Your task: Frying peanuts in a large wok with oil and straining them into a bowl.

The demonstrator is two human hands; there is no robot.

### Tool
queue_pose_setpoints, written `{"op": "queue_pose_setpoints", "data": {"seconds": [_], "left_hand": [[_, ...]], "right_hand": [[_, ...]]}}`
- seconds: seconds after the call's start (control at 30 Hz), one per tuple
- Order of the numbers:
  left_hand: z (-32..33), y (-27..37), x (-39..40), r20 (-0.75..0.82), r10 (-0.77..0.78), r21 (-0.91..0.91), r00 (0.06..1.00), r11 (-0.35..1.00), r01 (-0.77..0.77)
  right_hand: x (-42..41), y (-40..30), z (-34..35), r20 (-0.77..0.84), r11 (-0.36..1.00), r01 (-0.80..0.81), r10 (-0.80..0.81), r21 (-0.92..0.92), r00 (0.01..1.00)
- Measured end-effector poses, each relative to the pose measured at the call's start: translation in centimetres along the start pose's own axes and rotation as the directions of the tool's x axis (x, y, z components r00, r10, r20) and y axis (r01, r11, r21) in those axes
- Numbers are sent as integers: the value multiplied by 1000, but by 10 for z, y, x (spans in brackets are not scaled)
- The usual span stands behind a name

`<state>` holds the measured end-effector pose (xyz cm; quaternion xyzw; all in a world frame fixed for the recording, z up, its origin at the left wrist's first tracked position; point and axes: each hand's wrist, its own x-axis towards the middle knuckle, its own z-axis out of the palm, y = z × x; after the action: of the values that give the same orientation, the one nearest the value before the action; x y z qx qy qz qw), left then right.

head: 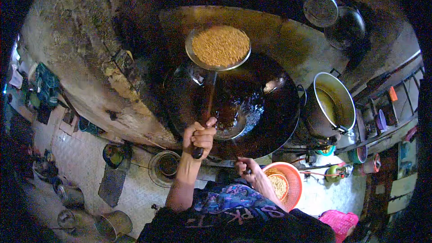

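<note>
My left hand point(199, 136) is closed around the dark handle of a long skimmer. The wide round head of the skimmer point(221, 48) is heaped with small golden-brown pieces that look like nuts or beans. It is over the far side of a large dark wok point(182, 114). Glossy dark liquid, apparently oil point(233, 108), ripples in the wok. Near the wok's front rim, my right hand point(249, 171) grips another dark handle. That handle seems to lead to a round-rimmed utensil point(233, 136) partly under the liquid; its full shape is hidden.
Beside my right forearm stands an orange plastic basket point(296, 189) holding paler pieces point(278, 185). A deep metal pot point(308, 121) is right of the wok. A stained wall point(101, 87) rises at left. Several metal pots point(71, 194) stand on the tiled floor, lower left.
</note>
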<state>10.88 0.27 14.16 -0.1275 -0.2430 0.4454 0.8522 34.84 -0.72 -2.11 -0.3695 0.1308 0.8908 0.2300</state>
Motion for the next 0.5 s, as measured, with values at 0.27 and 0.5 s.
{"op": "queue_pose_setpoints", "data": {"seconds": [0.27,0.5], "left_hand": [[45,-26,9,40,87,-10,995,996,-87],[44,-39,5,55,184,-66,981,981,-180]], "right_hand": [[4,-92,-11,189,839,73,-205,540,960],[-14,-160,-28,183,932,202,-265,302,947]]}}
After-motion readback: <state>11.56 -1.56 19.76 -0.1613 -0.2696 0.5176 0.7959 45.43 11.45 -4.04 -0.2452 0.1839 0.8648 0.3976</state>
